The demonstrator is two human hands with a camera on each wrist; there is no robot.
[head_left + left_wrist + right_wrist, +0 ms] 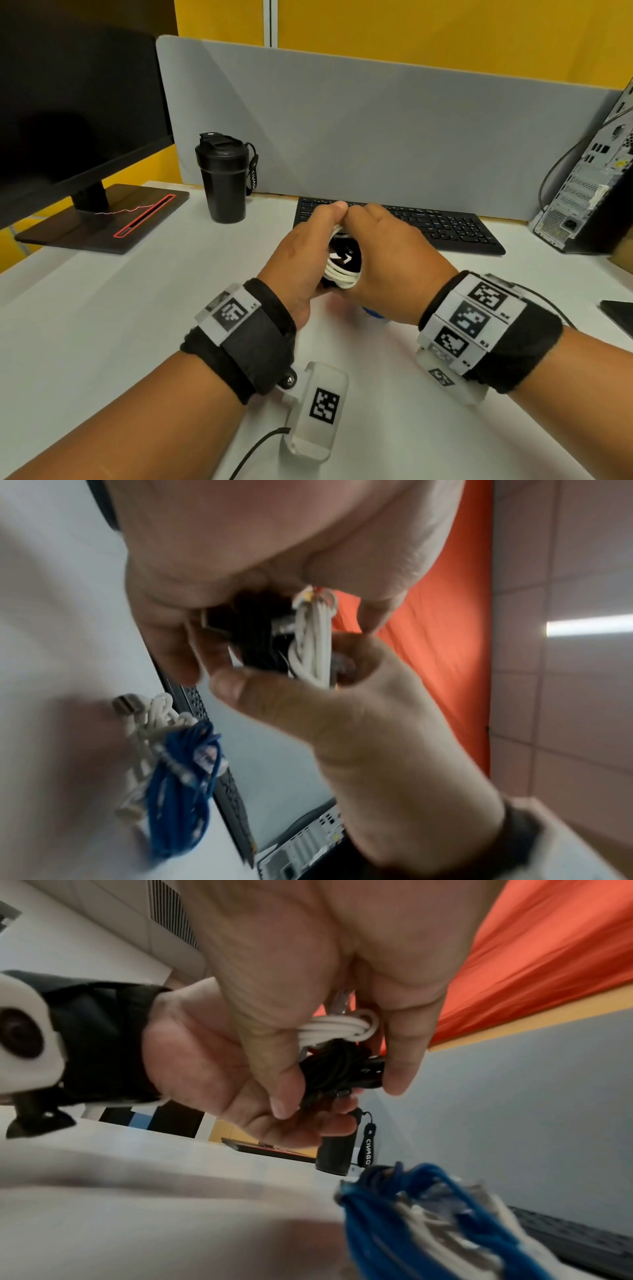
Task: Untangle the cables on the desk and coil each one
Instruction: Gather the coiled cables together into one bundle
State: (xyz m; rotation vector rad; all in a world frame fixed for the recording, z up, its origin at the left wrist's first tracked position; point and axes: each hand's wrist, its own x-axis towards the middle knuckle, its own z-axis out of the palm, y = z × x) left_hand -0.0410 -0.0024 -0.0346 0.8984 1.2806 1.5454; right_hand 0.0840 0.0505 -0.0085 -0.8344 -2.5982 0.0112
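A white cable bundle [342,274] and a black cable bundle [337,1069] are held together above the desk [102,325] — clasped by both left hand [301,253] and right hand [390,253]. Judged light, limp, springy; best pinched across the wraps. Black tumbler [224,178] — lidded, contents unseen.

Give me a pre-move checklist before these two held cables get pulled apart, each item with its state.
1. Left hand grips the bundle: ok.
2. Right hand grips it too: ok.
3. White cable coiled: ok, its loops lie together.
4. Black cable free of the white one: not ok, they are bunched together.
5. Loose ends located: cannot tell, the fingers hide them.
6. Blue cable clear of the hands: ok, it lies on the desk beside another white cable.
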